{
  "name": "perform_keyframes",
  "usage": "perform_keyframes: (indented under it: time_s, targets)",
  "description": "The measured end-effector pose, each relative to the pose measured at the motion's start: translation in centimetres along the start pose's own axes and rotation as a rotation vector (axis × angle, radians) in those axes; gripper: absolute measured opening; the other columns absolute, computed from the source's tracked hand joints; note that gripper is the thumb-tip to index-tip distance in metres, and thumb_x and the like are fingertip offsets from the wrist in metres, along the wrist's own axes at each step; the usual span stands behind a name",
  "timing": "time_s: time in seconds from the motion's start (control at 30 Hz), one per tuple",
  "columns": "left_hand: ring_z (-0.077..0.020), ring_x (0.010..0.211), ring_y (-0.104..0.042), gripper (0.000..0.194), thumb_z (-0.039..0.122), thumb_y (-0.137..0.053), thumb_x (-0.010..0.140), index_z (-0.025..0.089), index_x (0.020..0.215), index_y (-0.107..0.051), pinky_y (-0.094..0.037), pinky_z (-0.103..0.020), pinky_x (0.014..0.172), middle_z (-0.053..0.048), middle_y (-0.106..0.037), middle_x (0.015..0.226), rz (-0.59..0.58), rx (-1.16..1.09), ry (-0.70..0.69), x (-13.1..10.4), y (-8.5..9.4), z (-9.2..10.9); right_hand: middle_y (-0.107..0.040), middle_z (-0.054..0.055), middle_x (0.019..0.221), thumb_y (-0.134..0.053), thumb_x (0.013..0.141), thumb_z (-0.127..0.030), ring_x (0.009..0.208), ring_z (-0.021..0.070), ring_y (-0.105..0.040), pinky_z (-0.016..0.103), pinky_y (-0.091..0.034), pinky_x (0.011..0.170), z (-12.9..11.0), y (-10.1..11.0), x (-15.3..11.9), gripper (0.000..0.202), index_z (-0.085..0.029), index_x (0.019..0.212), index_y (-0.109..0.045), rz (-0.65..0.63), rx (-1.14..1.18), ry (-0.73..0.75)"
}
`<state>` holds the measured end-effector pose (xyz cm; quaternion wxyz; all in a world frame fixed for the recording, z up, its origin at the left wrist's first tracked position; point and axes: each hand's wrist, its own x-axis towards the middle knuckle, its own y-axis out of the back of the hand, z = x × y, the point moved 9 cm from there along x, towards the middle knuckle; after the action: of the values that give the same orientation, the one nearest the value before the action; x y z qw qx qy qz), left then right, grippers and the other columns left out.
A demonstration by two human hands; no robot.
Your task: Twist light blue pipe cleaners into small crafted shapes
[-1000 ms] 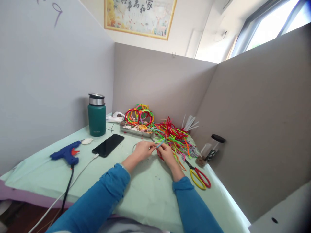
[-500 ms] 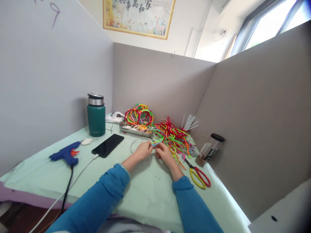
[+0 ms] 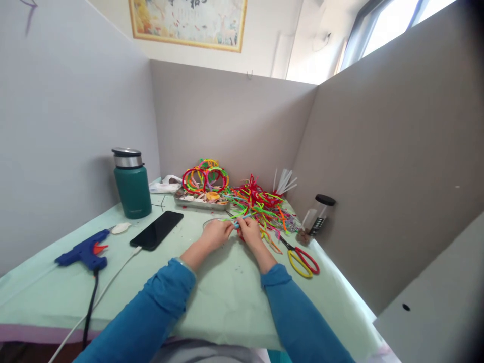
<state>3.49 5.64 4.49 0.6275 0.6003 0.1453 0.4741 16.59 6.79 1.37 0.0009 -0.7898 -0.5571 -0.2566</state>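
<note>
Grey panels (image 3: 234, 121) are set around the worktop (image 3: 223, 297), which is covered in mint green. Towards the back, many-coloured fuzzy stems (image 3: 260, 201) are heaped. Beside them on the left, a shallow metal tray (image 3: 200, 203) is filled with small pale pieces and one yellow-orange piece (image 3: 212, 195); fuzzy rings (image 3: 194, 181) are piled above it. By the left panel, a green flask (image 3: 132, 190) is topped with a metal lid, so its contents are hidden. Nearer the front, a blue glue gun (image 3: 85, 252) and a black phone (image 3: 157, 230) are laid. At the right edge, brown matter (image 3: 303, 236) is seen at the base of a clear, black-capped jar (image 3: 318, 216); scissors (image 3: 300, 259) are left near it. At the centre, just above the worktop, a light-blue strand (image 3: 237, 225) is pinched between the fingers (image 3: 227, 230) of the left hand (image 3: 215, 235) and those of the right hand (image 3: 251, 234).
</note>
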Motion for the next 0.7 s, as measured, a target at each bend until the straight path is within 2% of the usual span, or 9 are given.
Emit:
perform_keyframes:
  time_s: [0.07, 0.13, 0.23, 0.33, 0.4, 0.47, 0.6, 0.7]
  targets:
    - [-0.0186, 0.078, -0.063, 0.033, 0.039, -0.041, 0.09, 0.022, 0.09, -0.069, -0.04, -0.024, 0.067, -0.007, -0.07, 0.083, -0.011, 0.027, 0.034, 0.1, -0.2, -0.4, -0.051, -0.001, 0.045, -0.048, 0.081, -0.05, 0.046, 0.0128, -0.047, 0.024, -0.035, 0.049, -0.7, 0.2, -0.1, 0.043, -0.019, 0.053, -0.056, 0.017, 0.012, 0.033]
    - [-0.0195, 0.079, -0.063, 0.032, 0.037, -0.042, 0.089, 0.021, 0.09, -0.069, -0.04, -0.025, 0.067, -0.008, -0.07, 0.083, -0.026, 0.051, 0.126, 0.1, -0.5, -1.4, -0.053, -0.001, 0.052, -0.05, 0.079, -0.049, 0.052, 0.0131, -0.049, 0.024, -0.036, 0.052, -1.4, 0.2, -0.2, 0.038, -0.018, 0.059, -0.06, 0.021, 0.059, 0.081]
    - [-0.02, 0.08, -0.063, 0.027, 0.032, -0.045, 0.087, 0.02, 0.095, -0.068, -0.039, -0.025, 0.065, -0.009, -0.07, 0.084, -0.026, 0.024, 0.242, 0.3, -0.5, -3.0, -0.053, -0.001, 0.054, -0.051, 0.078, -0.049, 0.055, 0.0137, -0.049, 0.024, -0.036, 0.053, -1.4, -0.1, -0.2, 0.037, -0.018, 0.06, -0.06, -0.013, 0.11, 0.093]
    - [-0.0173, 0.075, -0.062, 0.028, 0.035, -0.045, 0.087, 0.021, 0.099, -0.068, -0.037, -0.023, 0.063, -0.005, -0.071, 0.082, 0.038, -0.102, 0.196, 0.6, 0.2, -2.9, -0.051, -0.001, 0.048, -0.051, 0.076, -0.05, 0.049, 0.0137, -0.047, 0.025, -0.033, 0.05, 0.5, 0.7, 0.3, 0.039, -0.019, 0.052, -0.055, 0.058, 0.066, -0.025]
    - [-0.0151, 0.07, -0.059, 0.033, 0.04, -0.041, 0.09, 0.021, 0.092, -0.069, -0.036, -0.022, 0.061, -0.003, -0.07, 0.078, 0.064, -0.153, 0.122, 0.7, 0.7, -2.1, -0.051, -0.001, 0.046, -0.052, 0.075, -0.05, 0.046, 0.014, -0.046, 0.026, -0.032, 0.048, 1.8, 1.6, 0.6, 0.039, -0.02, 0.051, -0.053, 0.148, 0.021, -0.104]
    - [-0.0138, 0.066, -0.058, 0.042, 0.043, -0.036, 0.092, 0.02, 0.08, -0.07, -0.035, -0.022, 0.06, -0.003, -0.069, 0.072, 0.038, -0.147, 0.045, 0.6, 0.6, -1.0, -0.052, 0.0, 0.047, -0.051, 0.075, -0.052, 0.047, 0.0148, -0.046, 0.026, -0.032, 0.048, 2.3, 2.5, 0.8, 0.04, -0.021, 0.051, -0.052, 0.214, -0.005, -0.121]
    - [-0.0159, 0.072, -0.06, 0.038, 0.044, -0.04, 0.09, 0.023, 0.085, -0.071, -0.037, -0.023, 0.065, -0.005, -0.071, 0.08, -0.062, -0.048, -0.055, 0.3, -0.2, 0.7, -0.052, 0.0, 0.047, -0.052, 0.075, -0.056, 0.049, 0.0155, -0.047, 0.027, -0.033, 0.049, 1.5, 3.8, 0.7, 0.043, -0.021, 0.048, -0.049, 0.316, 0.001, -0.065]
    - [-0.0199, 0.079, -0.062, 0.033, 0.04, -0.042, 0.089, 0.022, 0.088, -0.071, -0.039, -0.025, 0.066, -0.008, -0.071, 0.087, -0.087, 0.063, 0.076, 0.4, -0.5, -0.5, -0.051, -0.001, 0.048, -0.055, 0.074, -0.057, 0.049, 0.0139, -0.045, 0.026, -0.034, 0.049, 0.1, 3.7, 0.3, 0.045, -0.02, 0.048, -0.049, 0.313, 0.11, 0.002]
